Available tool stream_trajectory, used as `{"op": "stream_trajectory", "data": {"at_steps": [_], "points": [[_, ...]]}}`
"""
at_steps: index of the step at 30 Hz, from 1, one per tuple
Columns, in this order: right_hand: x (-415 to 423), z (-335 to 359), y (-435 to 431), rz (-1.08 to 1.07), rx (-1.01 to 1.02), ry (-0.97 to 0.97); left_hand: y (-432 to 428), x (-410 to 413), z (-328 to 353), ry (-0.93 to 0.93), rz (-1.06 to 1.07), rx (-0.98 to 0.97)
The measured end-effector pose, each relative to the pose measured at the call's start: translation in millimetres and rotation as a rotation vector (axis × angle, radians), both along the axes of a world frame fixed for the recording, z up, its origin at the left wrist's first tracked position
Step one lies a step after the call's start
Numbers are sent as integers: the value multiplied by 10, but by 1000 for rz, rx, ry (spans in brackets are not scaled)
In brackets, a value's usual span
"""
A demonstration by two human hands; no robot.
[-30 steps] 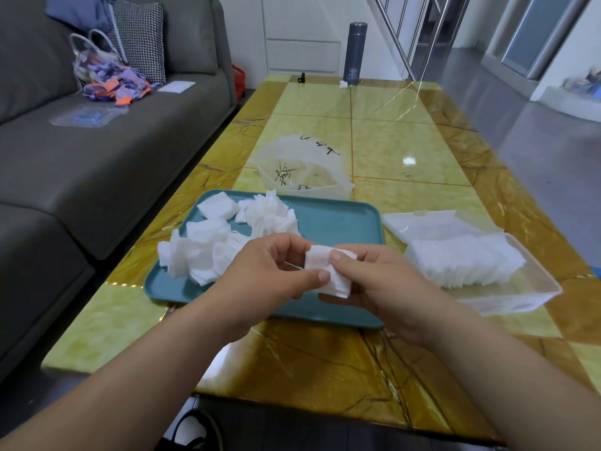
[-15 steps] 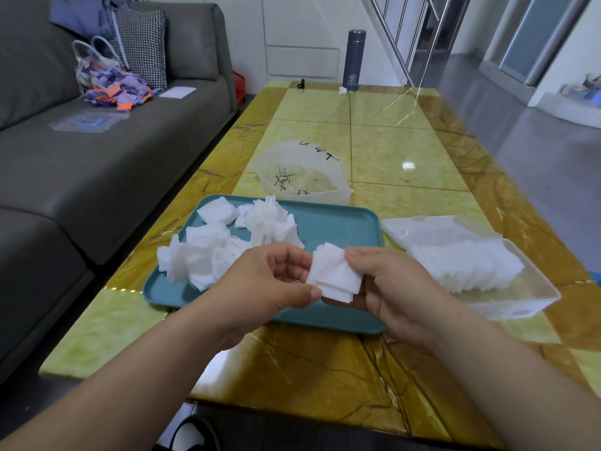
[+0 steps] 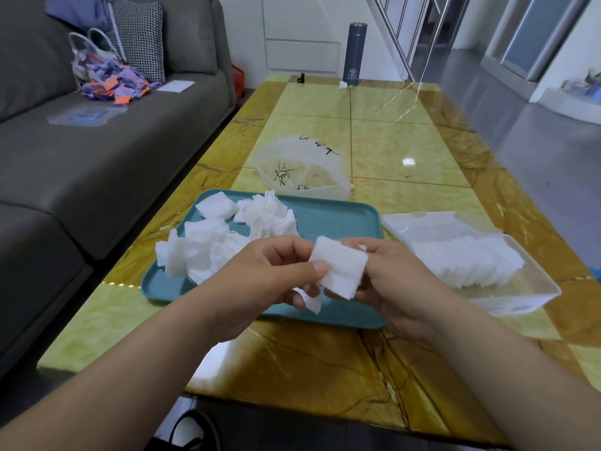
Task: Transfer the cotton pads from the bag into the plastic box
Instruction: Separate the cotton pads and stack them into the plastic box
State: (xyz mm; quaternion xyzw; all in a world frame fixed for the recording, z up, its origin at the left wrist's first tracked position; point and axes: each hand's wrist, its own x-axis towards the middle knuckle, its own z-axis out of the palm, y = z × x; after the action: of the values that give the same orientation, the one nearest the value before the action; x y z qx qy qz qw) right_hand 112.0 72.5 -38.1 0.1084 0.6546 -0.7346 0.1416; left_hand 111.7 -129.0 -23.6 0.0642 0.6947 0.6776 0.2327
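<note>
Many loose cotton pads lie heaped at the left of the teal tray, which I judge is a staging spot for squaring them up before packing. The translucent bag sits just behind it on the counter. My left hand and right hand meet above the tray's near edge, both pinching a small stack, probably to align its edges. At right the plastic box lies open, with a row of pads packed on edge inside.

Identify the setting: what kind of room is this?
Likely a home living room: grey sofa with a checked cushion, a long yellow coffee table beside it, a stair railing behind.
</note>
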Motion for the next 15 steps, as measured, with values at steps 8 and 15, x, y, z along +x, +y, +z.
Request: {"op": "stream_trajectory", "data": {"at_steps": [8,15], "points": [[31,46,-61,37,-149,-46,8,-27,-102,72,165,-145],[68,-5,-75,115,-78,111,64,-19,-143,81,201,-120]]}}
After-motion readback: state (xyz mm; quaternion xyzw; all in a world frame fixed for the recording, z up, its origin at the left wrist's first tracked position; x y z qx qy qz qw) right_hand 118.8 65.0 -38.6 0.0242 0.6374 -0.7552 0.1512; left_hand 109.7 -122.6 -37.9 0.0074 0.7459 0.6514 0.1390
